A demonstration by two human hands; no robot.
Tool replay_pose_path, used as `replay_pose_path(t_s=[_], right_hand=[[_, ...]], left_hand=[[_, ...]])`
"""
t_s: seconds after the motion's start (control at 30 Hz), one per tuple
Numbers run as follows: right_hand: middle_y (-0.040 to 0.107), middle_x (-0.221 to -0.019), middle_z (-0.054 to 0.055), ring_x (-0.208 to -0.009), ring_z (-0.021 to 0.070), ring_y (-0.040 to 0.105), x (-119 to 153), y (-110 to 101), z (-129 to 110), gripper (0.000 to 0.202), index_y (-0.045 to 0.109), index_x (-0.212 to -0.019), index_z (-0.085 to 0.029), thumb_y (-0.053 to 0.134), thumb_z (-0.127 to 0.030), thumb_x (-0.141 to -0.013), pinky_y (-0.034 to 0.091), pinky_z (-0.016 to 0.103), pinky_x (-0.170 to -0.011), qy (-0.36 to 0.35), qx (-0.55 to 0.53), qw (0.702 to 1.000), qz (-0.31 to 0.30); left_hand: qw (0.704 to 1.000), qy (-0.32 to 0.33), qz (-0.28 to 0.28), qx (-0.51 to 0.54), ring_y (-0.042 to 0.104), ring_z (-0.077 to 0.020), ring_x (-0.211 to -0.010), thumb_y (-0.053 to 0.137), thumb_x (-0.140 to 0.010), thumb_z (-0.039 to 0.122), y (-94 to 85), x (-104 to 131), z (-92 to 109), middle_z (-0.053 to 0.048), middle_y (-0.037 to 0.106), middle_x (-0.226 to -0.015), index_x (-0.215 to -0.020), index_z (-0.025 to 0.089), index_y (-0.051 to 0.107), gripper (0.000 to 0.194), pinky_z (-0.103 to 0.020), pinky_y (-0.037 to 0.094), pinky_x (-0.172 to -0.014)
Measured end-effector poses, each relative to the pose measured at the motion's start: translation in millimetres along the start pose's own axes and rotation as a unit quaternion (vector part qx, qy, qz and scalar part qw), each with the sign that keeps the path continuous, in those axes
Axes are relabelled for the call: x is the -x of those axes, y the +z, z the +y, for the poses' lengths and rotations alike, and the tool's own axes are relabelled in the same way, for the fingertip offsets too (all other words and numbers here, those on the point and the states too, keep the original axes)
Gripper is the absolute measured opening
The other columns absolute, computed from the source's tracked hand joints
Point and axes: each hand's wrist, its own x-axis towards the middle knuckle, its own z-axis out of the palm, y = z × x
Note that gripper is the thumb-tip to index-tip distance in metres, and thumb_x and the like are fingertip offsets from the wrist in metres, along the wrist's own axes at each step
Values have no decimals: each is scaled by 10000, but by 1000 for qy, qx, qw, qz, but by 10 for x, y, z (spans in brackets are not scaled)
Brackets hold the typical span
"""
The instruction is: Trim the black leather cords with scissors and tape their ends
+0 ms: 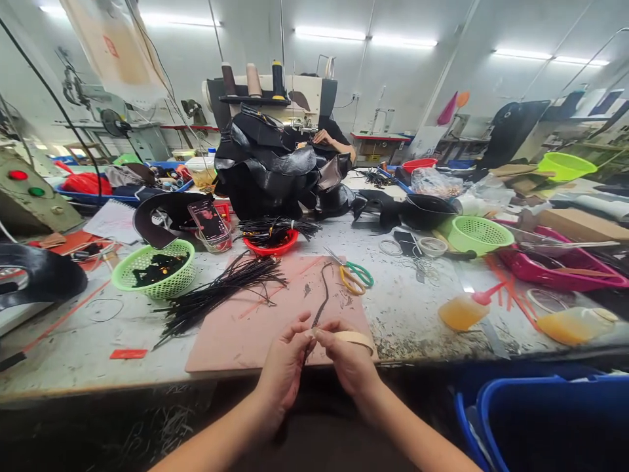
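Note:
A thin black strip (pixel 323 295) runs from between my fingertips up across the pink cutting mat (pixel 236 341). My left hand (pixel 287 357) pinches it from the left side, thumb and index finger closed. From the right, my right hand (pixel 350 360) meets it, also with thumb and index finger pinched on the strip. A beige band (pixel 358 339), which looks like a roll of tape, loops by my right hand's fingers. Scissors (pixel 354 274) with one green and one yellow handle lie beyond my hands. Left of them spreads a bundle of black strips (pixel 221 292).
A green basket (pixel 160 269) with small black pieces and a red bowl (pixel 272 244) stand behind the strips. Stacked black leather pieces (pixel 270 167) rise before a sewing machine, where another person's hand (pixel 324 137) shows. Right are glue bottles (pixel 462 313) and a blue bin (pixel 550 387).

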Motion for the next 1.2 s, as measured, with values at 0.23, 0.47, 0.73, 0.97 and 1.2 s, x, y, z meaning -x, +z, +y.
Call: replay_pose_path(t_s=[0.23, 0.47, 0.73, 0.97, 1.2], right_hand=[[571, -567, -35, -514, 83, 446, -23, 4, 13, 221, 569, -567, -171, 747, -258, -469, 287, 204, -456, 17, -16, 1000, 7], [504, -511, -63, -505, 75, 409, -29, -19, -37, 246, 545, -557, -169, 755, -258, -463, 312, 211, -499, 13, 15, 1000, 9], [557, -671, -17, -679, 134, 496, -61, -87, -17, 232, 635, -709, -185, 731, -282, -521, 389, 257, -635, -31, 84, 996, -21], [532, -649, -18, -664, 130, 495, -62, -107, -20, 74, 618, -626, -194, 658, -256, -641, 392, 252, -635, -144, 151, 975, -72], [542, -766, 9, -756, 153, 512, -104, -139, -1, 163, 625, -676, -192, 677, -336, -619, 417, 263, -687, -121, 138, 977, -110]], left_hand=[[999, 12, -20, -22, 519, -224, -1008, 698, -535, 209, -16, -19, -20, -64, 551, -1130, -546, 152, 619, 98, -296, 412, -831], [968, 143, -77, -189, 481, -254, -1059, 638, -643, 275, -145, -54, -4, -81, 526, -1142, -645, 181, 665, 99, -361, 371, -900], [926, 205, -110, -298, 513, -204, -889, 629, -652, 275, -176, -108, 70, -51, 558, -862, -626, 188, 637, 91, -283, 419, -752], [986, 13, -105, -128, 441, -77, -535, 712, -574, 273, -109, -52, 117, 48, 510, -553, -618, 165, 568, 184, -192, 358, -554], [986, -89, -136, -35, 416, -39, -444, 767, -513, 299, -80, -21, 135, 54, 496, -489, -595, 148, 550, 277, -151, 315, -459]])
